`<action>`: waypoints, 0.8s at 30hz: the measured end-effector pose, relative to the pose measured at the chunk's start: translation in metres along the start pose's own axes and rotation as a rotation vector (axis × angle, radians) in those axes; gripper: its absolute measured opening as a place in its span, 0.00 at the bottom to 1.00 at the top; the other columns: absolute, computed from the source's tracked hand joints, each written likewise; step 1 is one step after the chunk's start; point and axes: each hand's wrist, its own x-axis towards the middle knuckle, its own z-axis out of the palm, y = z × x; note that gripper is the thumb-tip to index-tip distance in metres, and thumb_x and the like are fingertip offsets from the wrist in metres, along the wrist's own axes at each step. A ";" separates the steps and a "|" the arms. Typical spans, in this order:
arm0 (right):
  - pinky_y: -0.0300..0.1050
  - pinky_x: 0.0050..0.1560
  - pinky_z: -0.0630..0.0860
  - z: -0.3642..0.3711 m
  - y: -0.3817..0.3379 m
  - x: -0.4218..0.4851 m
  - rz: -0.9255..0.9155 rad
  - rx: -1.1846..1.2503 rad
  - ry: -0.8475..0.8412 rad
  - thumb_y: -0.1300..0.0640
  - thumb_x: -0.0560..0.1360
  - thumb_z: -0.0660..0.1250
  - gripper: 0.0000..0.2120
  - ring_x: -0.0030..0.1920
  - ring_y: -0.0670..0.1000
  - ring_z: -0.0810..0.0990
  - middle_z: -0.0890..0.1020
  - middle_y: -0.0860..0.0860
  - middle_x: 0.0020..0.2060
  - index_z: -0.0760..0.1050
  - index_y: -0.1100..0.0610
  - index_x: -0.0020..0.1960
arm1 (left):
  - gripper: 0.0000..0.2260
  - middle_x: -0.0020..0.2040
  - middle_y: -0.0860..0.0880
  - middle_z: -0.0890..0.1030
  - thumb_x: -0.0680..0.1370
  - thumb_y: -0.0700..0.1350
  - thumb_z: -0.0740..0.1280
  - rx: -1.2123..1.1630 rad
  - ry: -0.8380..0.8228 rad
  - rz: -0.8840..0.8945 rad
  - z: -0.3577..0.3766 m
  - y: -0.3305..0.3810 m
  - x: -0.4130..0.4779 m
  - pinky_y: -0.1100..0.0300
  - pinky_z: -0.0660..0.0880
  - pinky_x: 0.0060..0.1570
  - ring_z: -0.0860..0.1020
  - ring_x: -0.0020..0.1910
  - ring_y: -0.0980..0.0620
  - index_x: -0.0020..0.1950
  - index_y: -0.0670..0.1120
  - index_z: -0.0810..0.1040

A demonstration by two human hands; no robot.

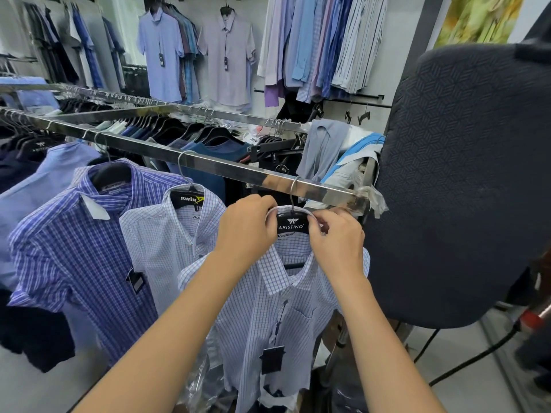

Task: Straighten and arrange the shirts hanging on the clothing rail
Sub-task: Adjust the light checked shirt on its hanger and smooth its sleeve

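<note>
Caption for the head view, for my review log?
Left hand and right hand hold the collar of the pale checked shirt on its hanger at the steel rail end.

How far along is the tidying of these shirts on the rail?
Early to midway, it seems. The blue plaid shirt and the KWIN-hanger shirt already hang on the rail, collars facing out. In hand: the left hand and right hand both pinch the collar of the ARISTINO-hanger shirt. Left to do: these three shirts overlap and hang slanted, so spacing them evenly remains.
</note>
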 end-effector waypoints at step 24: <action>0.51 0.41 0.78 0.017 -0.004 -0.002 0.098 0.296 0.081 0.55 0.75 0.73 0.04 0.36 0.46 0.79 0.81 0.43 0.34 0.84 0.52 0.42 | 0.08 0.37 0.49 0.76 0.75 0.42 0.71 -0.038 0.131 -0.055 0.022 0.019 0.009 0.58 0.65 0.29 0.75 0.34 0.47 0.37 0.44 0.79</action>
